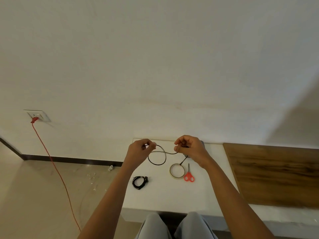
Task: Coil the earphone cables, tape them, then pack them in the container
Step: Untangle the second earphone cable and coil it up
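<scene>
Two hands are raised above the far part of the white table [164,199] in the head view, the only view given, and one black earphone cable [157,164] runs between them. The left hand [140,149] pinches the cable between thumb and fingertips, with the other fingers curled in. The right hand [189,147] is closed round the cable's other part, but whether it already holds gathered turns is hidden by its fingers. The free span lies roughly level, left to right, and crosses itself into one round loop that hangs below the hands, nearer the left hand than the right. A loose tail drops from under the right hand towards the tape roll [177,177], which lies flat on the table near that hand, with the red-handled scissors [188,173] just beside it on the right. A second earphone [135,182], already coiled into a small bundle, lies nearer the person, below the left hand. A grey object [202,142] shows partly behind the right hand; it may be the container, but I cannot tell. Judging by this, coiling is in hand and the next turn depends on that left-to-right line: the left hand would carry its pinch across to the right hand, which is also the closer one to the tape.
</scene>
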`<state>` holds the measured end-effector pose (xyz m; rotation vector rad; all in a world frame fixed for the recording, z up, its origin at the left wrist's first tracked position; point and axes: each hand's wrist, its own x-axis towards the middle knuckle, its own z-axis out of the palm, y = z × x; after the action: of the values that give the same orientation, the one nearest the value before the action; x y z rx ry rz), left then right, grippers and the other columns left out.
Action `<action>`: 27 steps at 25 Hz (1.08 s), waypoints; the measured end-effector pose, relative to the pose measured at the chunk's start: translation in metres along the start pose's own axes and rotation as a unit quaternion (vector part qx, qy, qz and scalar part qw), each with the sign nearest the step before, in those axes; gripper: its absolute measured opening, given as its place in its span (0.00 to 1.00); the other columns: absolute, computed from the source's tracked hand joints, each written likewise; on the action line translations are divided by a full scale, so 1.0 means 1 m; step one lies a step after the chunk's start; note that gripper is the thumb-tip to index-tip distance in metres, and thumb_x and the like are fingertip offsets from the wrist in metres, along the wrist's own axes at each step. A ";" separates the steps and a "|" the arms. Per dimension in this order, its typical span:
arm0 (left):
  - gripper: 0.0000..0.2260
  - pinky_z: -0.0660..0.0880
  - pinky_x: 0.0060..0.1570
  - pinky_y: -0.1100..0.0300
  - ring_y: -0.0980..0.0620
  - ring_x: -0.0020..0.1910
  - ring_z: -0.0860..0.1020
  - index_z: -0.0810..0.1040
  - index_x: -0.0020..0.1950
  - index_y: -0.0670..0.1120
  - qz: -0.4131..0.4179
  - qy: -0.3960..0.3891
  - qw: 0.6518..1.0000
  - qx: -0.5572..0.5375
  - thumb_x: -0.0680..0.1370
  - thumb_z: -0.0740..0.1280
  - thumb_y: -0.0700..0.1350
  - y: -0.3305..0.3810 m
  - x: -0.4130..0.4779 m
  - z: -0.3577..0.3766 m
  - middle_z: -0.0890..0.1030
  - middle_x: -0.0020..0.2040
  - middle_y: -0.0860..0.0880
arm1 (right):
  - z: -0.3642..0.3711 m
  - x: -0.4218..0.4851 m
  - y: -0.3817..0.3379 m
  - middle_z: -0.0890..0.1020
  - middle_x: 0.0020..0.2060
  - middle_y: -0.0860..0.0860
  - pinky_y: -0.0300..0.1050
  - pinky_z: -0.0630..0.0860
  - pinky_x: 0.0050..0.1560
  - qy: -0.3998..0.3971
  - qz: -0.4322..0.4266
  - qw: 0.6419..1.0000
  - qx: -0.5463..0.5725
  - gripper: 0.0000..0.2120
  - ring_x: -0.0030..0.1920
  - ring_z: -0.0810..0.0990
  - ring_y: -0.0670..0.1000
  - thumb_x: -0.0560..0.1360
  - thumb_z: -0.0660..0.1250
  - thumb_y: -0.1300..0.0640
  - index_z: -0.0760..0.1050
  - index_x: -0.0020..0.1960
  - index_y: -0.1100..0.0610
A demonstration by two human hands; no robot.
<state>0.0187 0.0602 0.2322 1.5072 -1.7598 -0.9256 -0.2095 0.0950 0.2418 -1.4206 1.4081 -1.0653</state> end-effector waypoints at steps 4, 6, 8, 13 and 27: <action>0.13 0.65 0.30 0.67 0.58 0.26 0.65 0.78 0.36 0.51 -0.084 0.077 0.981 -0.155 0.79 0.64 0.50 -0.001 0.003 -0.006 0.70 0.29 0.53 | 0.001 -0.002 0.009 0.83 0.33 0.49 0.37 0.79 0.39 0.017 -0.008 0.998 -0.055 0.05 0.36 0.81 0.46 0.68 0.76 0.63 0.81 0.41 0.58; 0.12 0.71 0.35 0.63 0.56 0.31 0.70 0.77 0.37 0.48 -0.112 0.071 0.959 -0.250 0.80 0.63 0.47 0.001 0.001 -0.009 0.75 0.31 0.52 | 0.000 -0.003 0.015 0.83 0.34 0.52 0.42 0.81 0.41 0.023 -0.003 0.996 -0.082 0.05 0.37 0.82 0.51 0.68 0.76 0.65 0.80 0.40 0.58; 0.12 0.71 0.34 0.62 0.55 0.31 0.71 0.77 0.40 0.46 -0.119 0.070 0.948 -0.288 0.81 0.61 0.44 0.004 0.000 -0.010 0.78 0.33 0.51 | 0.000 -0.003 0.022 0.84 0.37 0.55 0.49 0.81 0.43 0.019 0.028 0.994 -0.104 0.05 0.40 0.83 0.55 0.69 0.74 0.65 0.80 0.43 0.61; 0.11 0.66 0.31 0.64 0.56 0.29 0.69 0.80 0.46 0.45 -0.114 0.079 0.951 -0.276 0.81 0.59 0.42 0.005 0.000 -0.014 0.76 0.31 0.52 | -0.002 -0.001 0.036 0.84 0.43 0.55 0.42 0.78 0.44 0.074 0.113 0.982 -0.135 0.09 0.46 0.83 0.56 0.70 0.73 0.64 0.79 0.50 0.63; 0.21 0.79 0.53 0.55 0.51 0.47 0.82 0.77 0.56 0.42 -0.222 -0.187 0.957 0.004 0.81 0.56 0.58 -0.011 -0.012 -0.004 0.81 0.51 0.46 | 0.012 -0.001 -0.003 0.83 0.36 0.42 0.35 0.75 0.44 0.139 -0.085 0.985 -0.058 0.13 0.38 0.80 0.43 0.72 0.70 0.67 0.82 0.41 0.49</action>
<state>0.0294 0.0707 0.2253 1.8693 -1.6961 -1.5130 -0.1969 0.0957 0.2417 -1.5414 1.5883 -1.3510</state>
